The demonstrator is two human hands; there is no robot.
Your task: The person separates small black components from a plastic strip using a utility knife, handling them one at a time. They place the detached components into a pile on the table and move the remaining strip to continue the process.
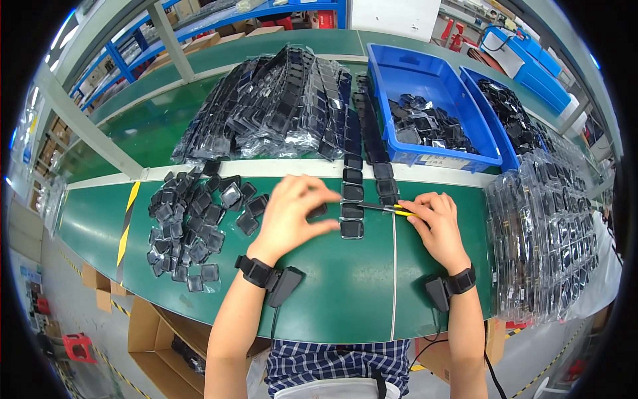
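Observation:
A strip of square black pieces in clear plastic [352, 193] runs toward me down the middle of the green table. My left hand [292, 214] is at its left edge, thumb and fingers apart, with nothing visible between them. One loose black piece [318, 211] shows in the gap of that hand. In my right hand [435, 226] is a pair of scissors [399, 210] with yellow and black handles. Their blades point left and reach the strip between two pieces. A second strip [385, 183] lies to the right, partly behind the scissors.
Loose black pieces [193, 223] are heaped at the left. A tall pile of strips [272, 106] lies at the back. Blue bins [425, 63] with black pieces stand back right; stacked clear trays [541, 239] fill the right edge. An open cardboard box [149, 332] sits below the table.

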